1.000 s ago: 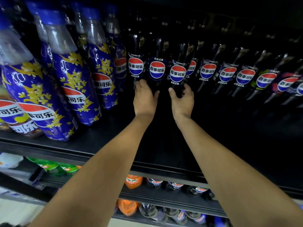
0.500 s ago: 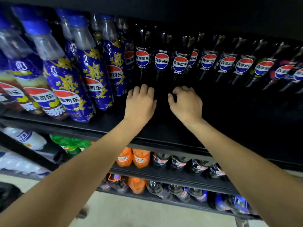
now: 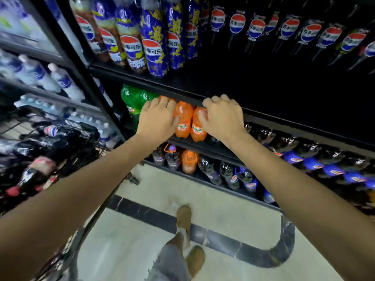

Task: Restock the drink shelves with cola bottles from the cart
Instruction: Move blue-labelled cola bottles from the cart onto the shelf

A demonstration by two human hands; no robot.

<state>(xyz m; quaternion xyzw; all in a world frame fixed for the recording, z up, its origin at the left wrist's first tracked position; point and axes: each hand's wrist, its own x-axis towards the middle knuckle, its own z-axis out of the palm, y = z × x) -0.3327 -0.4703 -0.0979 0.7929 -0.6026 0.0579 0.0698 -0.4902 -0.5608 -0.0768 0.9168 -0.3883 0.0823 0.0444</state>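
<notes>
dark cola bottles (image 3: 256,29) with round red-white-blue labels stand in a row at the back of the upper shelf (image 3: 125,78). the left hand (image 3: 157,118) and right hand (image 3: 223,116) hang loosely curled at its edge, holding nothing.

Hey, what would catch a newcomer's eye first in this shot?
The left hand and right hand hover mid-frame, empty, in front of two orange soda bottles at the centre. Above, blue-and-gold cola bottles crowd the upper left, and dark cola bottles line the upper right.
</notes>
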